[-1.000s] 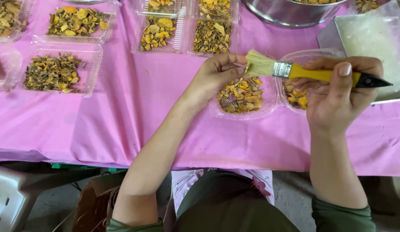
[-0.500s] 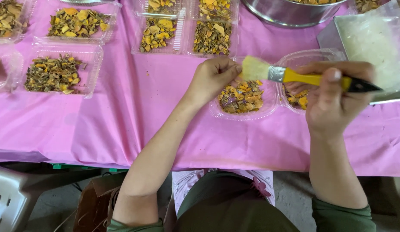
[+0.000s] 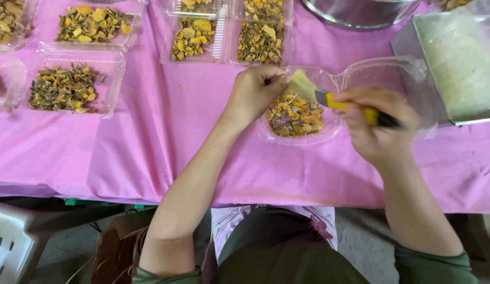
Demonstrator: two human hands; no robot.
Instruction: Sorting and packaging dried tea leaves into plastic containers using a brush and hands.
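My right hand grips a yellow-handled paintbrush, its pale bristles pointing left over a clear plastic clamshell tray on the pink tablecloth. The tray's left half holds orange and purple dried pieces; its open lid lies to the right, partly behind my right hand. My left hand rests at the tray's left rim with fingers curled, touching the brush bristles. Whether it pinches something small is hidden.
Several clear trays of yellow and brown dried pieces sit at the left and back of the pink table. A metal bowl stands at the back. A metal tray of white material is at the right. A white stool stands below left.
The brush has swung left and lower, its bristles now over the tray by my left fingers. My right hand moved down-left with it. My left hand stayed at the tray's rim.
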